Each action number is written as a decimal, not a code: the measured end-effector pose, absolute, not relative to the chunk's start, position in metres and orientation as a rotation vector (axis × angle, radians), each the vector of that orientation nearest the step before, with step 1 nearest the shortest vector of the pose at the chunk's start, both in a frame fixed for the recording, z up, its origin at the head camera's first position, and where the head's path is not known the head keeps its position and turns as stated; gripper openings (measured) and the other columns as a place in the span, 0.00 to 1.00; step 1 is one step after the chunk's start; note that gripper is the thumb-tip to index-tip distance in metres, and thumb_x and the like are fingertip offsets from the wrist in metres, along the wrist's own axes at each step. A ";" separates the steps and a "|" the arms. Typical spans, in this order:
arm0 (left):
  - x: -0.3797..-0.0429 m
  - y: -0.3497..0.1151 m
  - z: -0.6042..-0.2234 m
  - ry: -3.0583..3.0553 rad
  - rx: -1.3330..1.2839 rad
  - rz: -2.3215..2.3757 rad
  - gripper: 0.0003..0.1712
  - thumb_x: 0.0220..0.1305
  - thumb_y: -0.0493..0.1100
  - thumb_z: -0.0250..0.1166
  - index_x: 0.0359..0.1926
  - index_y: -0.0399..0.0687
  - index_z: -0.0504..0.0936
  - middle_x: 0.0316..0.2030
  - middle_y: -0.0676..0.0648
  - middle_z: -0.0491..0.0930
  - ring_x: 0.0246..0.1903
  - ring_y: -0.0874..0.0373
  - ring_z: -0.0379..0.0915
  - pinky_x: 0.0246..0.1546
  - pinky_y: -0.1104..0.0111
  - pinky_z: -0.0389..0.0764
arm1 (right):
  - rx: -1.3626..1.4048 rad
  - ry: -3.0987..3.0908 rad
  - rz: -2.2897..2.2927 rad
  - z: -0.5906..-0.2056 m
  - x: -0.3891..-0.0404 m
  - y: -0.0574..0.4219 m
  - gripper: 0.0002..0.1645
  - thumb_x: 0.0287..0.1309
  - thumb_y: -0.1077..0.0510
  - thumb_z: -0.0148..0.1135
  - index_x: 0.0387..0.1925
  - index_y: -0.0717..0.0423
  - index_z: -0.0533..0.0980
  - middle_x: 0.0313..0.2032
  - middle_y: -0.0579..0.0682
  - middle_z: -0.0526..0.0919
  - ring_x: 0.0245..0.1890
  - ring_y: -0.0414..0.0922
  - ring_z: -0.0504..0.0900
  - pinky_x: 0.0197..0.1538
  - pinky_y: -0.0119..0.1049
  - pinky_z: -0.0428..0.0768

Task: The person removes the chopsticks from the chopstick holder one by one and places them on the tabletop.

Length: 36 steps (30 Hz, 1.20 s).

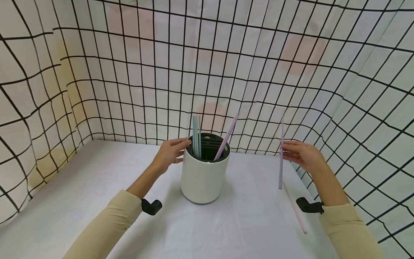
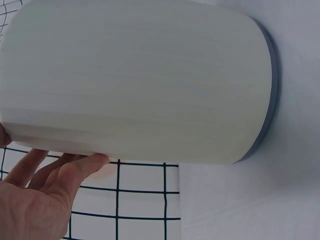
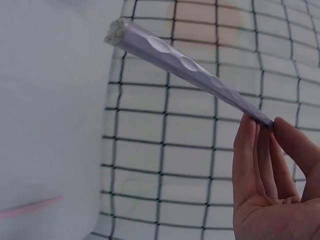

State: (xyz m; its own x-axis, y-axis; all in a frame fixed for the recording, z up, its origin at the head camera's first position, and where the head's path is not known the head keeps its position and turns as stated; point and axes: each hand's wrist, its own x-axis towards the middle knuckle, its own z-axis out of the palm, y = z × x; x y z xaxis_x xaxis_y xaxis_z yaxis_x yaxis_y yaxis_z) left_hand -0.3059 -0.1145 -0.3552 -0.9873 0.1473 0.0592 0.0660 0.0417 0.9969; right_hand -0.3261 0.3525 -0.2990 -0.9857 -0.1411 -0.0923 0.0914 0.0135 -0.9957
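White-topped table [image 1: 252, 223] lies below the right hand [image 1: 305, 155], which pinches a slim pale-purple stick [image 1: 280, 174] nearly upright, a white cylindrical black-topped holder [image 1: 203, 180] leftward of it, touched by the left hand's [image 1: 166, 154] relaxed fingers.

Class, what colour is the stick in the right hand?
The stick is pale purple, clearest in the right wrist view.

We see a dimpled, tapering lavender stick [image 1: 281, 169] held near-upright, thick end down, well apart from a white cylindrical holder [image 1: 203, 181] that stands upright, its black top bearing upright pale-blue sticks [image 1: 196, 136] and leaning lavender ones [image 1: 227, 136].
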 end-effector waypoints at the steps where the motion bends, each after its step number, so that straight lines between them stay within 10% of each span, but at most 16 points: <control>1: -0.306 -0.115 -0.355 2.225 0.226 2.122 0.32 0.72 0.55 0.64 0.70 0.44 0.74 0.67 0.40 0.75 0.65 0.39 0.74 0.59 0.48 0.79 | -0.030 2.110 -2.078 -0.306 -0.327 0.358 0.11 0.70 0.61 0.61 0.37 0.45 0.86 0.38 0.41 0.90 0.39 0.39 0.90 0.47 0.34 0.88; 18: -0.306 -0.113 -0.356 2.229 0.216 2.117 0.31 0.72 0.55 0.64 0.69 0.44 0.75 0.67 0.41 0.75 0.65 0.40 0.74 0.58 0.49 0.80 | 0.204 2.109 -1.879 -0.423 -0.316 0.427 0.11 0.71 0.62 0.61 0.36 0.51 0.88 0.36 0.43 0.90 0.39 0.41 0.90 0.47 0.38 0.88; 36: -0.307 -0.113 -0.356 2.219 0.215 2.139 0.30 0.72 0.54 0.64 0.68 0.44 0.76 0.66 0.41 0.76 0.65 0.41 0.74 0.58 0.48 0.80 | 0.387 2.381 -1.603 -0.457 -0.316 0.423 0.11 0.59 0.61 0.72 0.40 0.65 0.87 0.29 0.48 0.89 0.29 0.40 0.89 0.36 0.35 0.89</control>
